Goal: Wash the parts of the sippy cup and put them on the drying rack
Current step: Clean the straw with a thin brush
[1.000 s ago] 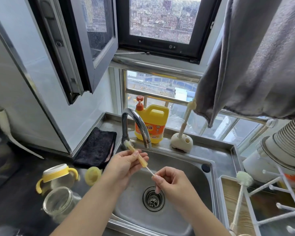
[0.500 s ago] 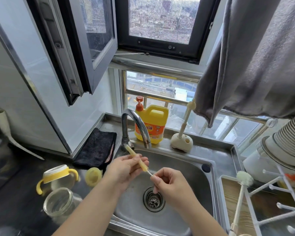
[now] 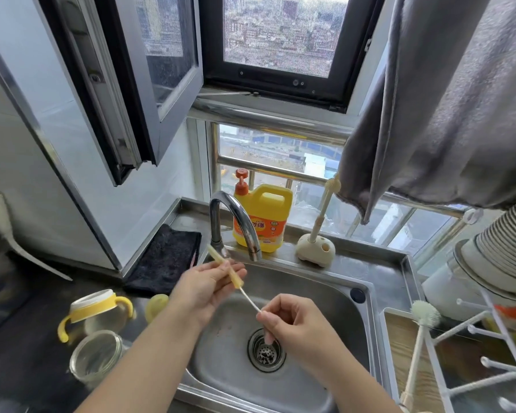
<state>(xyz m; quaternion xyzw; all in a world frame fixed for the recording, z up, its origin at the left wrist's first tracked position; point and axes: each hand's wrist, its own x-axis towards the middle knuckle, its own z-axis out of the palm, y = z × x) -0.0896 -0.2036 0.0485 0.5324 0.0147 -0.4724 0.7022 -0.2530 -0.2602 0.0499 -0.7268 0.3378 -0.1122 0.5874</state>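
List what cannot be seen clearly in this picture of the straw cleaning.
- Head view: the brush part inside the yellow straw is hidden by the straw.
- The thin brush's handle end is covered by the right hand's fingers.
- The drying rack is cut off by the right and lower edges.
- The detergent bottle's label print is too small to read.

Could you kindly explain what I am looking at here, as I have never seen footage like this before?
No machine here: a person wears a camera on the head, looking down at their own two hands over a steel sink. The left hand holds a yellowish straw, and the right hand pinches a thin white brush that runs into the straw's end. On the dark counter to the left stand a sippy cup lid with yellow handles and a clear cup. A white drying rack is on the right, and a yellow soap bottle stands behind the tap.
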